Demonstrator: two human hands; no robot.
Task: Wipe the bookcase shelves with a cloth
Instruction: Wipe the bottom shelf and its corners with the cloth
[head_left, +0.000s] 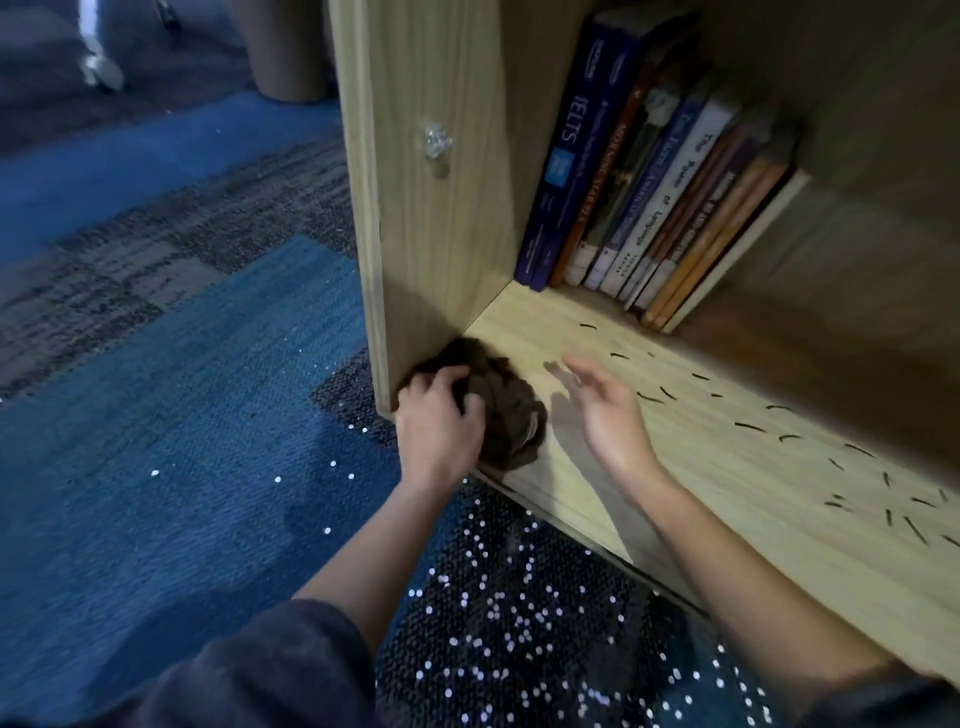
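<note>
Fingers, left: left fingers (447, 376) are curled down into the dark cloth (511, 415), gripping the bunched wad and pressing it onto the wood.
Fingers, right: right fingers (579, 371) are straight and spread, holding nothing. They hover just above the shelf, just to the right of the cloth.
Cloth: under and just beyond the left fingers, at the front left corner of the bottom shelf (727, 483), touching the side panel (436, 234).
Debris: dark slivers (748, 427) lie scattered over the shelf, starting just past the right fingers and running well off to their right.
Books: a leaning row (649, 197) stands at the back, well beyond both sets of fingers.
Floor: blue carpet (182, 415) lies nearer than the fingers, dotted with white specks (519, 623).
Done: very little, by the look of it — only the corner under the cloth is covered, and whether it is clean cannot be told.
Left: most of this shelf, slivers included — plus the strip beneath the books and any other shelves, which are out of view.
</note>
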